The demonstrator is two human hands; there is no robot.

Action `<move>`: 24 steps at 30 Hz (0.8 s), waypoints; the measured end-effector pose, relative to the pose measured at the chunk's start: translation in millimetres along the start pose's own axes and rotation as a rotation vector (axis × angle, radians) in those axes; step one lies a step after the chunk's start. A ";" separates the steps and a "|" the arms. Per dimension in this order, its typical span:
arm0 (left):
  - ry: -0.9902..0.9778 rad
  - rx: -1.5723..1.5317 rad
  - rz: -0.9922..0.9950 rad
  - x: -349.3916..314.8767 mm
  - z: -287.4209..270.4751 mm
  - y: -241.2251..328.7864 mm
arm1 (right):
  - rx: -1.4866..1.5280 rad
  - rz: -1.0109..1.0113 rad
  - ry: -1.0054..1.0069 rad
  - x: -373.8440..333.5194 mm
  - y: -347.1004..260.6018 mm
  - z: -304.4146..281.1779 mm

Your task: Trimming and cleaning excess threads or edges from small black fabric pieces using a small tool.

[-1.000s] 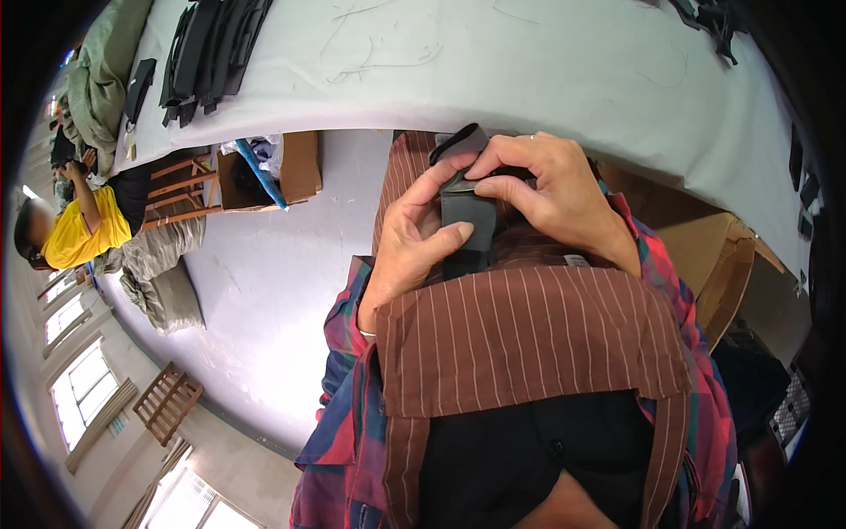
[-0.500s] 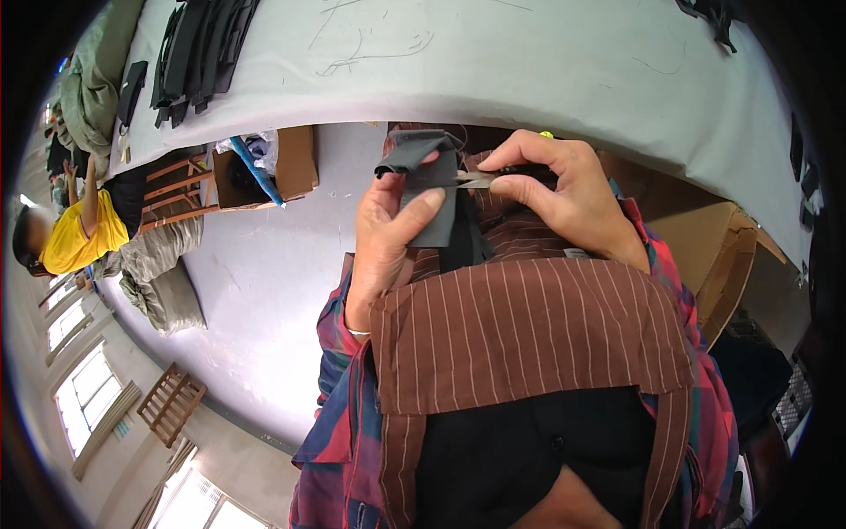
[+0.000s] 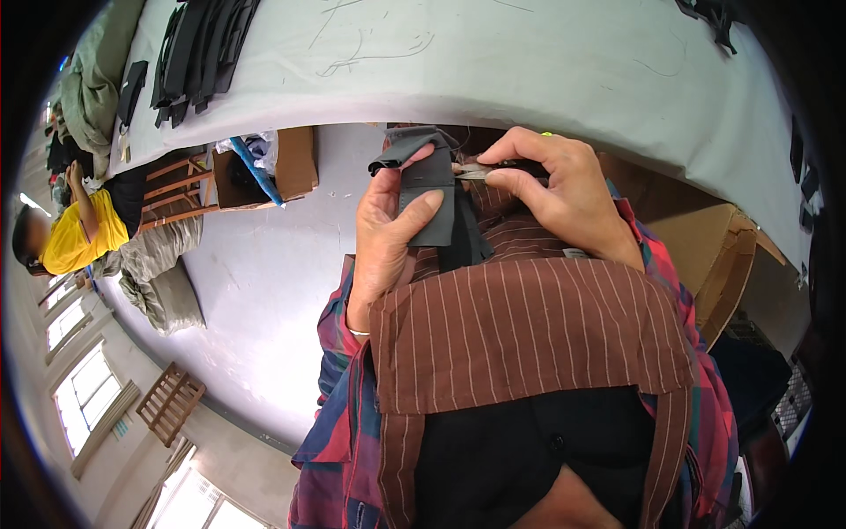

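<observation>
My left hand [image 3: 385, 229] pinches a folded dark grey fabric piece [image 3: 429, 181], its thumb flat on the front and its fingers behind. A loose thread curls off the fabric's upper right edge. In my right hand [image 3: 568, 196] is a pair of thread snips [image 3: 476, 171], with dark handles and pale metal blades. The fingers and thumb close round the snips, and the blades point left at the fabric's right edge. Whether they touch it I cannot tell. A darker strip [image 3: 464, 242] hangs below the fabric, over the brown striped apron [image 3: 529, 331].
A table with a pale cover [image 3: 529, 75] lies ahead, holding stacked dark strips [image 3: 201, 57] at the far left and loose threads. Cardboard boxes stand at left [image 3: 295, 163] and right [image 3: 679, 207]. A person in yellow [image 3: 88, 231] is at the far left.
The fabric in my left hand has shifted slightly left. My right hand and the snips have also moved a little left, and the blades have changed angle slightly.
</observation>
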State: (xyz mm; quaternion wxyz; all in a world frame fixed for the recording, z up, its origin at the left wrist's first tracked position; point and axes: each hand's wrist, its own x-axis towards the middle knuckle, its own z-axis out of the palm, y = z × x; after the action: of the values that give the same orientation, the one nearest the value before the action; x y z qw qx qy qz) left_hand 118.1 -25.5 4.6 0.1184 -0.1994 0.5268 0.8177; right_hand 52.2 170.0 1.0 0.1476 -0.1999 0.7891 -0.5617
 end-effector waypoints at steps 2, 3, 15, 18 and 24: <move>-0.004 -0.016 0.001 -0.1 0.1 -0.8 | 0.029 -0.049 0.057 0.2 2.4 3.0; 0.003 -0.009 0.015 -0.2 0.6 -0.5 | -0.038 -0.095 0.077 0.4 2.3 3.3; 0.011 -0.006 0.018 2.4 1.7 1.0 | -0.178 -0.157 0.085 2.7 0.2 1.5; 0.008 -0.005 0.029 2.7 2.4 2.6 | -0.220 -0.177 0.053 4.4 -2.4 0.3; -0.034 -0.025 0.040 4.7 -2.0 4.0 | -0.116 -0.183 0.054 17.9 -5.3 -5.6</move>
State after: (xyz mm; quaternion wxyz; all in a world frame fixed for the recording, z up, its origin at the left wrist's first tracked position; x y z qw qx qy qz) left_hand 112.7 -29.1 5.0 0.1084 -0.1766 0.5183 0.8297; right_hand 34.7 164.5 7.7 0.0626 -0.2643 0.8024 -0.5314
